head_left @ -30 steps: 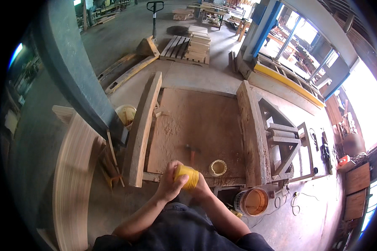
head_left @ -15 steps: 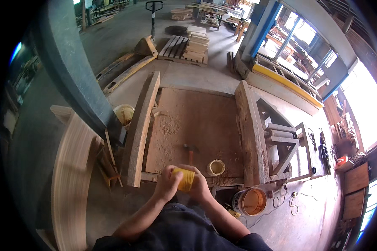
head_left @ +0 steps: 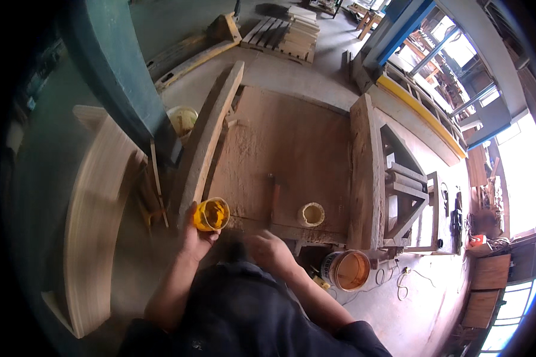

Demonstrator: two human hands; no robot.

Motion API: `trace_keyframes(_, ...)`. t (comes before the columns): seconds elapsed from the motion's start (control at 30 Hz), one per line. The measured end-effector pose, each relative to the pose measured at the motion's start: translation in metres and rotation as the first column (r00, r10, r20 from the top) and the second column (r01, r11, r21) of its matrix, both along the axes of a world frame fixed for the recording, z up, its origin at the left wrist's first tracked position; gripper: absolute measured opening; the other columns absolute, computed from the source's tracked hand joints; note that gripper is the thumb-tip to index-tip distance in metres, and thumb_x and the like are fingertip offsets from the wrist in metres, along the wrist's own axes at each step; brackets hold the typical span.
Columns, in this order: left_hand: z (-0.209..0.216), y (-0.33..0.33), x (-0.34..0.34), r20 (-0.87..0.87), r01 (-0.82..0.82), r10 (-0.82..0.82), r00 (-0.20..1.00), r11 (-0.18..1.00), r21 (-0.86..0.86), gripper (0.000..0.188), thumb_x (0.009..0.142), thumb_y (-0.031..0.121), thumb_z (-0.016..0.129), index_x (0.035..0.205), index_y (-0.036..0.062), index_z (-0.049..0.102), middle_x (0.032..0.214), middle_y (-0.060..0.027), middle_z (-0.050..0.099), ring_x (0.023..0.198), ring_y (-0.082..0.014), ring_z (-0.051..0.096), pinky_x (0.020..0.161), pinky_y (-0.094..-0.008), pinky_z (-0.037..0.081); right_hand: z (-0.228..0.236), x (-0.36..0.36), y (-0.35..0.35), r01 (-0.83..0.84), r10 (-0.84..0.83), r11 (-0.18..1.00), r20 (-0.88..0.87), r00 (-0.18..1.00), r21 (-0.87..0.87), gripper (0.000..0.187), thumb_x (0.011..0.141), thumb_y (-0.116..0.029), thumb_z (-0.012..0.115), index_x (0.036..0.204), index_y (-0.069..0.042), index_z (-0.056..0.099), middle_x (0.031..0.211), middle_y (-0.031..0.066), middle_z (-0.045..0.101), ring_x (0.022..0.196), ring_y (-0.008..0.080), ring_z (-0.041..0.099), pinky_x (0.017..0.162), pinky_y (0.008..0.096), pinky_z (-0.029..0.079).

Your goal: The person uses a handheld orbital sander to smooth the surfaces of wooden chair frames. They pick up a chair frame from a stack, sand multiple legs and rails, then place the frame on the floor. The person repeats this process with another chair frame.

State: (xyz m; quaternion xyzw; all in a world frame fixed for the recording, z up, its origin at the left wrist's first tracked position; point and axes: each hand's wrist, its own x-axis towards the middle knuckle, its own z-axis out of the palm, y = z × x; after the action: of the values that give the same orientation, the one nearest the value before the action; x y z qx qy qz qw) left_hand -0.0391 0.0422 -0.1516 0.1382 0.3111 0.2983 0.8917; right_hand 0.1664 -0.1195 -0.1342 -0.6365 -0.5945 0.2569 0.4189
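Observation:
My left hand [head_left: 198, 238] grips a yellow plastic tub [head_left: 211, 215], tilted so that its open mouth and the yellow smears inside show. Beside it, at the near edge of the workbench [head_left: 292, 137], my right hand [head_left: 270, 254] is curled closed. Whatever it holds, if anything, is hidden. Just beyond that hand a hammer [head_left: 275, 199] with an orange-brown handle lies on the brown bench top. To its right stands a small pale pot [head_left: 311, 215] with a crusted rim.
Thick timber beams [head_left: 366, 172] flank the bench top. An open bucket [head_left: 346, 271] with orange-brown insides stands below its near right side, close to cables [head_left: 402, 285]. Curved laminated wood [head_left: 92, 220] leans at the left by a green pillar [head_left: 122, 77]. Farther off is a loaded pallet [head_left: 292, 38].
My hands have parted. The yellow tub, between both hands before, has moved left in my left hand, its mouth now showing. My view has shifted, bringing the bench higher in the picture.

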Motion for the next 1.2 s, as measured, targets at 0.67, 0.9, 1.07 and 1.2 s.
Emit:
trace_keyframes(0.67, -0.002, -0.152, -0.053, -0.202, -0.118, 0.230, 0.952, 0.885, 0.451, 0.073, 0.089, 0.018, 0.084, 0.149, 0.0070, 0.044, 0.130, -0.0099, 0.061, 0.122, -0.0217, 0.060, 0.107, -0.0385, 0.050, -0.058, 0.002, 0.020, -0.664, 0.389, 0.702, -0.642, 0.661, -0.258, 0.073, 0.096, -0.045, 0.074, 0.145, 0.004, 0.052, 0.134, 0.0159, 0.063, 0.130, 0.0248, 0.057, 0.113, 0.0403, 0.042)
trace_keyframes(0.9, -0.035, -0.316, -0.030, -0.386, -0.593, 0.716, 0.581, 0.698, 0.402, 0.070, 0.087, 0.020, 0.086, 0.144, 0.0043, 0.049, 0.129, -0.0111, 0.063, 0.119, -0.0217, 0.062, 0.104, -0.0366, 0.051, -0.146, 0.062, 0.008, -0.483, 0.520, 0.651, -0.119, 0.846, -0.585, 0.042, 0.098, -0.020, 0.067, 0.131, 0.007, 0.065, 0.104, 0.0130, 0.073, 0.089, 0.0201, 0.070, 0.080, 0.0323, 0.057)
trace_keyframes(1.07, -0.051, -0.439, -0.017, -0.493, -0.779, 0.843, 0.215, 0.452, 0.434, 0.074, 0.079, 0.018, 0.087, 0.140, -0.0001, 0.049, 0.127, -0.0125, 0.064, 0.121, -0.0235, 0.062, 0.106, -0.0371, 0.050, -0.146, -0.009, 0.000, -0.728, 0.792, 0.255, -0.295, 0.535, -0.637, 0.041, 0.098, -0.021, 0.068, 0.130, 0.005, 0.066, 0.102, 0.0095, 0.073, 0.082, 0.0150, 0.068, 0.073, 0.0303, 0.056)
trace_keyframes(1.2, -0.046, -0.541, -0.008, -0.596, -0.825, 0.781, -0.189, 0.202, 0.528, 0.078, 0.071, 0.018, 0.093, 0.135, -0.0006, 0.052, 0.125, -0.0123, 0.065, 0.118, -0.0220, 0.064, 0.102, -0.0371, 0.052, -0.139, -0.052, -0.046, -0.817, 0.891, 0.054, -0.342, 0.299, -0.574, 0.038, 0.097, -0.020, 0.072, 0.126, 0.004, 0.068, 0.099, 0.0069, 0.072, 0.080, 0.0144, 0.067, 0.072, 0.0297, 0.055)
